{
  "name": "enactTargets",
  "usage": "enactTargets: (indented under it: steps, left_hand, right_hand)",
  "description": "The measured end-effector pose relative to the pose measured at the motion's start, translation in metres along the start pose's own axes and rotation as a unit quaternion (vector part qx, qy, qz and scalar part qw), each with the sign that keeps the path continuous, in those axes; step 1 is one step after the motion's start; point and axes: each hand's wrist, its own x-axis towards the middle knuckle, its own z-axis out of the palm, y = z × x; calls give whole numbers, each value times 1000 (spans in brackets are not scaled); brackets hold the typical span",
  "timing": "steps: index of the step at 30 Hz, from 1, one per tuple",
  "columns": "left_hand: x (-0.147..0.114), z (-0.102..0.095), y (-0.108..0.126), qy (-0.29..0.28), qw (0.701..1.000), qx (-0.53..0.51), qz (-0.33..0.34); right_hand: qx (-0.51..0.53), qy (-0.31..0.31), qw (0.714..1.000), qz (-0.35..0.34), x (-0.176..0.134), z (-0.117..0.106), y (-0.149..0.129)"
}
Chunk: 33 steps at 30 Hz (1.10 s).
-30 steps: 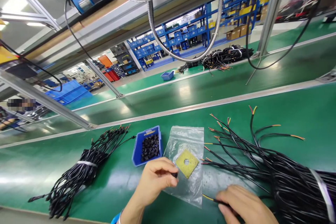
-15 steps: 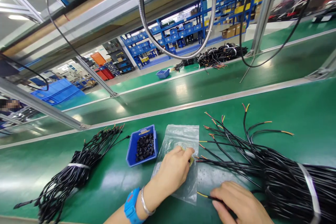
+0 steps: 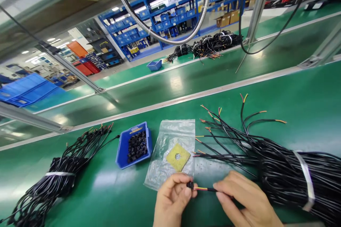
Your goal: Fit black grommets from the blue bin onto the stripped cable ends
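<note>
Between the fingers of my left hand (image 3: 174,200) is a small black plastic part (image 3: 190,185), partly covered by the fingertips. My right hand (image 3: 242,198) pinches a black cable (image 3: 211,189) whose bared red and yellow wires point left and meet that part; whether they go into it I cannot tell. A yellow square pad (image 3: 178,157) with a hole in its middle lies just beyond my left hand, on a clear plastic bag (image 3: 162,175). Right of it spreads a tied bundle of black cables (image 3: 282,170) with coloured wire ends.
A blue bin (image 3: 119,163) of small black parts stands left of the bag. Another tied cable bundle (image 3: 57,181) lies farther left. A metal rail (image 3: 170,101) crosses behind, and a flexible metal hose (image 3: 160,39) hangs overhead.
My left hand has left the yellow pad, come nearer and now holds a small black part at the wire ends. My right hand still holds the cable. The view has shifted.
</note>
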Motion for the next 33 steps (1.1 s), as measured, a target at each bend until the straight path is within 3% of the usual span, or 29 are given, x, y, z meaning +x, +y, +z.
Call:
enactTargets:
  steps: [5,13,21,26,29,33]
  left_hand:
    - [-3,9,-14,43,997,-60,9]
    - [-2,4,-16,37,997,-47,50]
    - [-4,-6,-31,18,983,69,167]
    - [-5,-3,-29,-54,959,151,234]
    - [-8,3,-30,-74,972,127,185]
    - [-15,12,-37,-49,991,72,99]
  right_hand:
    - [-1,-14,1000,4,-1,2,-1]
    - [-7,-17,1000,6,0,4,-2]
    - [-2,-13,1000,9,-2,3,-2]
    - [5,-30,1000,0,-3,3,-2]
    - [7,-36,999,-10,-4,2,-1]
    - [6,-43,999,-3,-6,-1,-1]
